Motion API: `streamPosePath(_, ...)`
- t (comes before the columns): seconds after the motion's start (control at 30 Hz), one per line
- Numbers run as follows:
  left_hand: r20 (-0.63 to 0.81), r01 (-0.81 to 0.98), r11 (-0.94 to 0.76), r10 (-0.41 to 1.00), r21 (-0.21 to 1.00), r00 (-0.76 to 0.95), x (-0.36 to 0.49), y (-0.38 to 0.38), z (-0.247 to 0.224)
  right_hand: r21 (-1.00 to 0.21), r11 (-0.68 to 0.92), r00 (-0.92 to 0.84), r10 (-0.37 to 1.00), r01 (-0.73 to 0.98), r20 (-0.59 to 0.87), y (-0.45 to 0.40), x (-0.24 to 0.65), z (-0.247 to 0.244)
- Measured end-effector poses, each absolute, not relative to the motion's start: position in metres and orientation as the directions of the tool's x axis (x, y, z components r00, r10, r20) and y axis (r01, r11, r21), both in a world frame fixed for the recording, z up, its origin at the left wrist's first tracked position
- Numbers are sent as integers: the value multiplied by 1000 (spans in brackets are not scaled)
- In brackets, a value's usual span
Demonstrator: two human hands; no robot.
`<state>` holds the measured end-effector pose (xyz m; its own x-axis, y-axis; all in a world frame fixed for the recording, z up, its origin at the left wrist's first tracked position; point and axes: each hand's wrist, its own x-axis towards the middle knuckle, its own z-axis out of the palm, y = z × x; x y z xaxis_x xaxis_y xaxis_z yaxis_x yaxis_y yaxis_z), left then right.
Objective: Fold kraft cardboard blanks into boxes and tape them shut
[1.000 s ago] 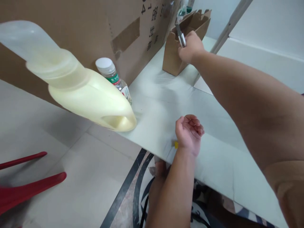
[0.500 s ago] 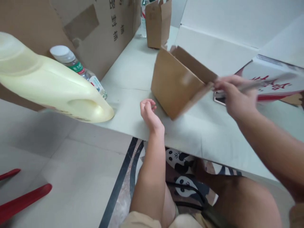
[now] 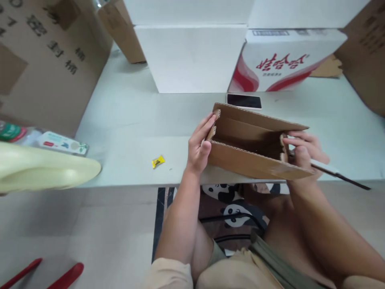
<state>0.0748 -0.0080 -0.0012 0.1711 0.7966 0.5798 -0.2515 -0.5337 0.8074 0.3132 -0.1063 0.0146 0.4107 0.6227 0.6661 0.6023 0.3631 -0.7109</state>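
Open cardboard carton [image 3: 246, 163] in both hands, mouth upward, at the near edge of the tabletop [image 3: 126, 132]; whether its base rests there, cannot tell. Left hand [image 3: 198, 146]: fingers curled over the left end flaps, thumb by the front corner. Right hand [image 3: 311, 154]: fingers bent at the right end flaps, a cutter-like tool [image 3: 324, 167] also gripped, its dark strip pointing outward. Phone [image 3: 244, 101] lies just behind; yellow packet [image 3: 158, 161] left, apart. Step in hand, my reading: steadying the carton by its ends. Next move calls for even support and the tool's tip clear of the forearm.
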Motion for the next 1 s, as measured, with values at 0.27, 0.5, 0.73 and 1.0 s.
streamPosePath(0.27, 493, -77, -488, 847, 869, 197, 102, -13, -5, -854, 192, 443, 788, 483, 428, -109, 350, 6)
streamPosePath(0.5, 413, -59, -409, 903, 911, 121, 113, -13, -9, -890, 322, 424, 792, 324, 440, -129, 359, -1)
streamPosePath(0.73, 413, -26, -412, 907, 911, 85, 112, -19, -4, -858, 299, 337, 826, 418, 452, -135, 366, 17)
streamPosePath(1.0, 384, -1, -385, 920, 923, 84, 102, -11, 0, -969, 146, 576, 782, 202, 238, -130, 367, 8)
